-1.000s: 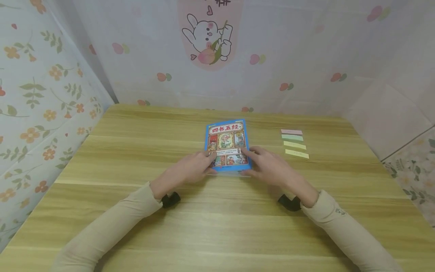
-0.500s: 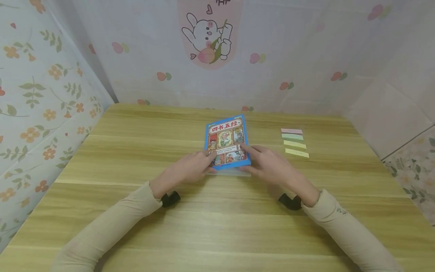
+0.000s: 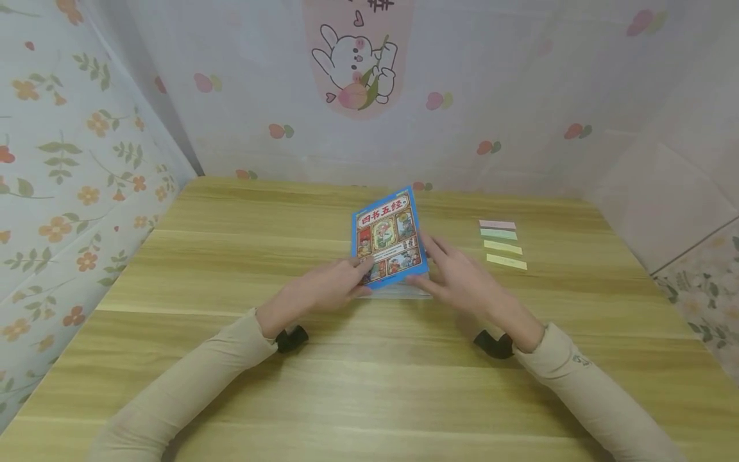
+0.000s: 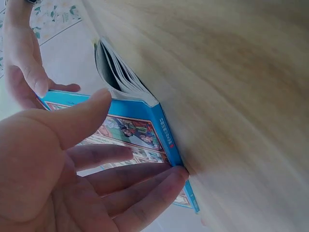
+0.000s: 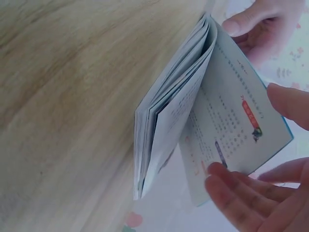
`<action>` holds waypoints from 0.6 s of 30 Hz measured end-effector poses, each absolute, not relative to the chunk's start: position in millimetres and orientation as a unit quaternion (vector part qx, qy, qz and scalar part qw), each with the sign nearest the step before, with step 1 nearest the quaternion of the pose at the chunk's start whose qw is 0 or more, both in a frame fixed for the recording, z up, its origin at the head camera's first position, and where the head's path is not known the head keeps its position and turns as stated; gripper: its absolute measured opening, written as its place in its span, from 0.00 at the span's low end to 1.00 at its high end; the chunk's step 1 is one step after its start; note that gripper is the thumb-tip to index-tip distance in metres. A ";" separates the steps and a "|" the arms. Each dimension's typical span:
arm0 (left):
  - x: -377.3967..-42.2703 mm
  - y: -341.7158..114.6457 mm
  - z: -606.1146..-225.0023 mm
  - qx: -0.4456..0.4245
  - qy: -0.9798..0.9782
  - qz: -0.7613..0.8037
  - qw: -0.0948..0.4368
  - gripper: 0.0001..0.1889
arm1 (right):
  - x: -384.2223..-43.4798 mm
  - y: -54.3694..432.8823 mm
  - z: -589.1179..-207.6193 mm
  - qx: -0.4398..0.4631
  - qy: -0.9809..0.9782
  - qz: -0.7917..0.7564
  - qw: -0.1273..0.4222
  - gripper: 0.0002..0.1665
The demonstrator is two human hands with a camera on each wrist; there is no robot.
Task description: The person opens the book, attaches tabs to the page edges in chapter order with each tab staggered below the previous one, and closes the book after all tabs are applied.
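Note:
A blue-bordered book (image 3: 383, 234) with red Chinese characters and cartoon panels lies near the middle of the table, its front cover tilted up from the right side. My left hand (image 3: 323, 282) is at its spine side, the thumb over the cover; in the left wrist view, long fingers (image 4: 149, 191) reach the blue spine. My right hand (image 3: 462, 276) holds the cover's free edge between thumb and fingers. Seen from the right wrist, printed text fills the inside of the cover (image 5: 236, 111), and the page block (image 5: 159, 130) stands partly fanned beside it.
Several paper strips, a pink one (image 3: 497, 225), a green one (image 3: 499, 235) and yellow ones (image 3: 506, 262), lie right of the book on the wooden table (image 3: 369, 385). A white curtain (image 3: 231, 96) with a rabbit print hangs behind the far edge.
The cover's right side has risen and tilts further toward the left. My right fingers have moved from the cover's face to behind its edge. The left hand stays almost still.

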State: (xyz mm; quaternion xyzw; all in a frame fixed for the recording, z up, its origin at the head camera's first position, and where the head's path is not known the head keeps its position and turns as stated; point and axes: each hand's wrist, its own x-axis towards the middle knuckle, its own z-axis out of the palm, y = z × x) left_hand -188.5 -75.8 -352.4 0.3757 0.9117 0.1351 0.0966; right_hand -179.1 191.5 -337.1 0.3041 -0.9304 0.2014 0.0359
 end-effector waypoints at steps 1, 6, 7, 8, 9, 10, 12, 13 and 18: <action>-188.8 -75.7 -352.7 0.371 0.911 0.145 0.104 0.29 | -179.4 191.7 -337.6 0.307 -0.929 0.206 0.040 0.56; -190.8 -77.4 -354.2 0.344 0.911 0.187 0.133 0.36 | -181.3 190.4 -338.7 0.322 -0.916 0.233 0.053 0.58; -191.6 -77.8 -354.3 0.341 0.909 0.193 0.138 0.37 | -181.9 190.1 -338.9 0.325 -0.913 0.240 0.055 0.58; -192.1 -78.3 -353.9 0.340 0.908 0.199 0.142 0.37 | -182.4 189.6 -338.9 0.327 -0.911 0.246 0.056 0.58; -192.8 -78.9 -353.5 0.340 0.905 0.210 0.147 0.37 | -182.9 189.2 -338.7 0.329 -0.908 0.252 0.058 0.58; -193.6 -79.3 -353.1 0.343 0.900 0.221 0.149 0.37 | -183.6 189.1 -338.9 0.331 -0.906 0.257 0.059 0.58; -195.7 -79.6 -352.3 0.349 0.892 0.241 0.154 0.36 | -184.8 188.4 -338.7 0.336 -0.901 0.268 0.064 0.58; -197.0 -79.7 -352.0 0.352 0.888 0.250 0.158 0.36 | -185.6 188.2 -338.7 0.338 -0.899 0.271 0.068 0.58; -203.3 -78.8 -352.8 0.360 0.875 0.279 0.164 0.36 | -190.0 186.2 -337.6 0.360 -0.878 0.303 0.088 0.60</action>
